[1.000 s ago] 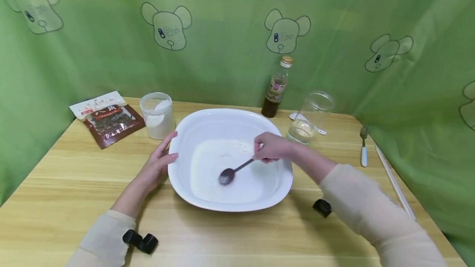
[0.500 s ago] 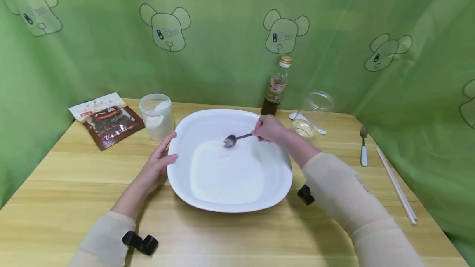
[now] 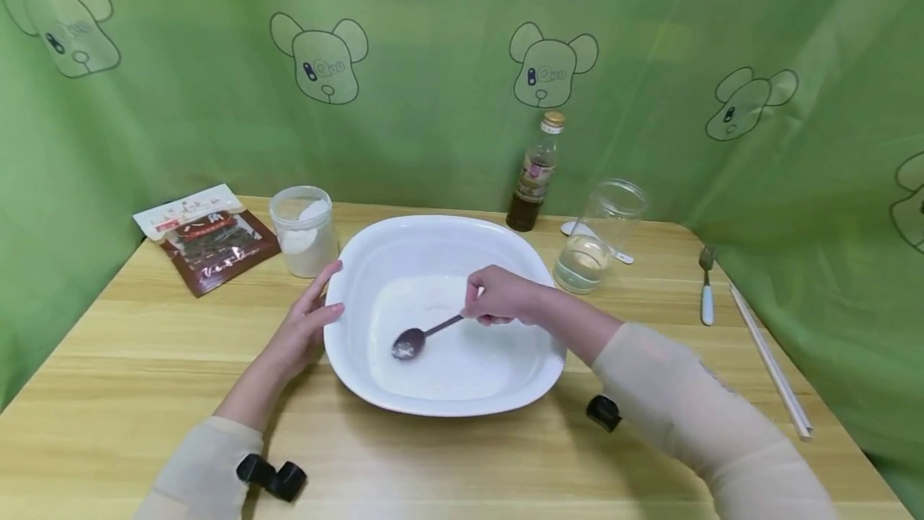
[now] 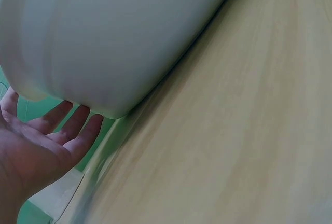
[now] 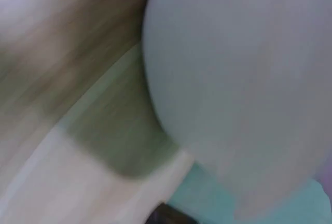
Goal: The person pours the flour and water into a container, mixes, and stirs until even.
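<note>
A white oval basin (image 3: 447, 404) stands on the wooden table, a shallow layer of whitish liquid over its bottom. My left hand (image 3: 299, 327) rests against its left side, two digits at the rim. In the left wrist view, that hand's spread fingers (image 4: 78, 125) touch the basin's outer wall (image 4: 104, 42). Over the basin my right hand (image 3: 501, 295) pinches the handle of a dark spoon (image 3: 409, 344), whose bowl is low in the liquid towards the left front. The right wrist view is blurred by the basin's side (image 5: 233, 79) and hides the fingers.
Behind the basin are a brown spice packet (image 3: 216, 243), a jar of white powder (image 3: 306, 243), a dark sauce bottle (image 3: 532, 179), a glass jar (image 3: 588, 259) with clear liquid and a white spoon (image 3: 622, 256). A fork (image 3: 707, 287) and chopsticks (image 3: 772, 363) lie right.
The spoon in my right hand has swept from the basin's front to its back, then forward and left again. My left hand has stayed at the rim.
</note>
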A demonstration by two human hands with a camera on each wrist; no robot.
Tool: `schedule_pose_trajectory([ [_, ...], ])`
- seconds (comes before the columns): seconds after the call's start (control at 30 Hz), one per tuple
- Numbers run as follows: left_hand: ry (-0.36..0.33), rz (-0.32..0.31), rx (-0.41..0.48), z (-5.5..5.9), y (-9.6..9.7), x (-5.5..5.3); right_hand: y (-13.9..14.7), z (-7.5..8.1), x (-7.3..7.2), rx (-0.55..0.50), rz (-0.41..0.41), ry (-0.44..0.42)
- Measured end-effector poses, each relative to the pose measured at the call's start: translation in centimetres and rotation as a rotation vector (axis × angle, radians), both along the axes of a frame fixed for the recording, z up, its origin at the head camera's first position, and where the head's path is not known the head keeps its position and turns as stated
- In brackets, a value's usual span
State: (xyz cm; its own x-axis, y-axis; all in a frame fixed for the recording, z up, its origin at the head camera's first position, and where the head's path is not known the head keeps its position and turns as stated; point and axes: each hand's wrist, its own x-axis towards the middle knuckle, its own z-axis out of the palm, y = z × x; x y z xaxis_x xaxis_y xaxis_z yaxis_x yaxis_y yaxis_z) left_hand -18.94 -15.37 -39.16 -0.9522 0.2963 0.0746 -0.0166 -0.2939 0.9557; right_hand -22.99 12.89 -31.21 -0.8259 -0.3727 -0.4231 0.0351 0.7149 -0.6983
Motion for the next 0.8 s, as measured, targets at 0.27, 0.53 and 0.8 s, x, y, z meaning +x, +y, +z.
schedule_pose_trajectory([
  [0.27,0.004,0.0,-0.013,0.1,0.1,0.0,5.1,1.5,-0.1,0.069,-0.003,0.197],
  [0.53,0.0,-0.005,0.0,-0.1,0.1,0.0,4.0,0.7,-2.9,0.073,-0.078,0.303],
  [0.8,0.006,0.001,-0.001,-0.2,0.0,-0.1,0.2,-0.8,-3.2,-0.112,0.051,0.208],
])
